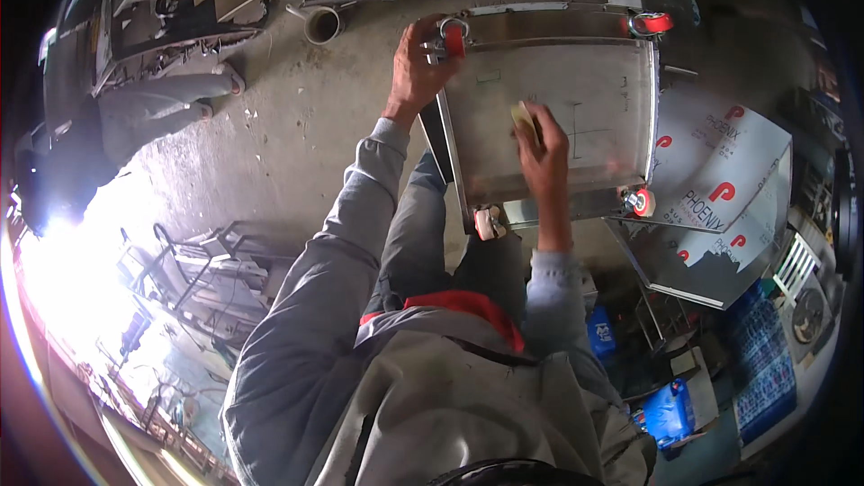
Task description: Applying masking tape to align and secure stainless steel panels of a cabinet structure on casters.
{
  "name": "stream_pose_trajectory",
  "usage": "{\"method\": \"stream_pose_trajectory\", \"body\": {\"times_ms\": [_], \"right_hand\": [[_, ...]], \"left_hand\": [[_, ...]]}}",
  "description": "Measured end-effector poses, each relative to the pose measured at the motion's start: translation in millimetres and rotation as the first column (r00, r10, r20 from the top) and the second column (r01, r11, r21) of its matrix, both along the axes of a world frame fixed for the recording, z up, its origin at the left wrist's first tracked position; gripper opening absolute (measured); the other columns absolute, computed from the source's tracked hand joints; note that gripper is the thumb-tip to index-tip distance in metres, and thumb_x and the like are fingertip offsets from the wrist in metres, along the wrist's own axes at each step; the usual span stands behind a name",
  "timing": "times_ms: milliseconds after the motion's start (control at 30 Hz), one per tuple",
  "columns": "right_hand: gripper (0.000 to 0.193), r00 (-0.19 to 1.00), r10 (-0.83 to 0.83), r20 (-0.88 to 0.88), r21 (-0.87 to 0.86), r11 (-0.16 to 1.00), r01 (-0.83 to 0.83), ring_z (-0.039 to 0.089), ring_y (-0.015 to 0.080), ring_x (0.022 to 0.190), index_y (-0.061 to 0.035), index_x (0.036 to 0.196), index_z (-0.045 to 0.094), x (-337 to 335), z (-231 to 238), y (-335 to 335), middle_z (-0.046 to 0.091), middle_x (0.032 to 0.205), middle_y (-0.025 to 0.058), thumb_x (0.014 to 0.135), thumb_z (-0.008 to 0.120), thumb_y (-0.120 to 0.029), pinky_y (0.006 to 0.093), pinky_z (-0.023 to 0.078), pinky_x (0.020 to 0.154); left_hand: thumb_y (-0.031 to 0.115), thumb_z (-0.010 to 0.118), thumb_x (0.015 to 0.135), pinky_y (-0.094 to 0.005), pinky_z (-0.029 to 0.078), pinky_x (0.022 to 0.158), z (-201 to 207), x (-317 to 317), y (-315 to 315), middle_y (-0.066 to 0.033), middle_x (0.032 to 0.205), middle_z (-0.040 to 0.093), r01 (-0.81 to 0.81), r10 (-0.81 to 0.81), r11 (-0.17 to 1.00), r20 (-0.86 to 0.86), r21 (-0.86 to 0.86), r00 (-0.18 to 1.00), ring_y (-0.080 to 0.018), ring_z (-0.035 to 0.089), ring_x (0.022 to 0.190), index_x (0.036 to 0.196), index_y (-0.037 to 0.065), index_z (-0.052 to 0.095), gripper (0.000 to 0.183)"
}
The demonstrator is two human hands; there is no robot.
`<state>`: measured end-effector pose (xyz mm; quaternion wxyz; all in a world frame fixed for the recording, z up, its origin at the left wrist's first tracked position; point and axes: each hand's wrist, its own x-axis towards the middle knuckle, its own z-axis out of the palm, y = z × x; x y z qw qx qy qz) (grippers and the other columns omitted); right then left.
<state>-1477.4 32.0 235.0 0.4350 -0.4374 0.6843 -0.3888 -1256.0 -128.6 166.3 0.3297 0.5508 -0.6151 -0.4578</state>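
Observation:
A metal cart (594, 81) lies in front of me with its flat underside up and red caster wheels at its corners. At the far left corner my left hand (421, 72) is closed around a red caster (454, 40); the fingertips are partly hidden. My right hand (545, 146) pinches a small yellowish pad (522, 115) at the middle of the metal panel. Pen marks show on the panel. Other casters stand at the far right corner (650, 23), near right corner (641, 202) and near left corner (489, 222).
Sheet metal with printed film (720, 189) leans at the right. An open cylinder (322, 25) stands on the floor beyond my left hand. Metal frames (211, 256) lie at the left, near a very bright light. Another person's legs (175, 94) show at the left edge.

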Motion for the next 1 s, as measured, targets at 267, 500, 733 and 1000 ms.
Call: {"method": "stream_pose_trajectory", "body": {"times_ms": [267,500,733,1000], "right_hand": [[0.061,0.968,0.242,-0.059,-0.122,0.961,-0.248,0.076,0.0435,0.106,-0.0043,0.156,0.055,36,9,-60,0.075,0.119,0.0248,0.097,0.069,0.001,0.0482,0.061,0.09],[0.092,0.934,0.32,-0.156,-0.134,0.93,-0.341,0.072,0.0531,0.103,-0.0045,0.172,0.02,45,12,-52,0.072,0.12,0.03,0.094,0.068,0.006,0.0577,0.06,0.081],[0.071,0.955,0.283,-0.086,-0.062,0.955,-0.289,0.078,0.0351,0.096,-0.007,0.164,0.039,42,8,-44,0.076,0.111,0.0208,0.102,0.073,-0.002,0.046,0.061,0.082],[0.035,0.989,0.036,0.142,0.288,0.955,-0.076,0.071,0.0184,0.062,-0.0035,0.132,0.057,60,-15,-23,0.07,0.073,0.0098,0.107,0.063,-0.027,0.0372,0.055,0.061]], "left_hand": [[0.023,0.085,0.094,-0.036,0.057,0.097,72,-12,83,-0.0133,0.111,0.074,-0.06,0.24,0.872,-0.316,0.486,0.918,-0.0225,0.074,0.104,0.134,-0.011,0.068,0.055],[0.02,0.084,0.092,-0.0384,0.059,0.089,80,-16,84,-0.0148,0.11,0.072,-0.198,0.211,0.926,-0.008,0.322,0.977,-0.0229,0.075,0.099,0.127,0.003,0.081,0.038],[0.018,0.083,0.092,-0.0377,0.06,0.083,76,-2,69,-0.0145,0.105,0.074,-0.096,0.154,0.912,-0.115,0.399,0.981,-0.0244,0.076,0.095,0.11,0.0,0.08,0.026],[0.027,0.081,0.091,-0.0495,0.058,0.088,28,20,-45,-0.0188,0.105,0.077,0.181,-0.092,0.957,0.356,-0.227,0.93,-0.0423,0.074,0.098,0.103,0.005,0.079,0.025]]}}
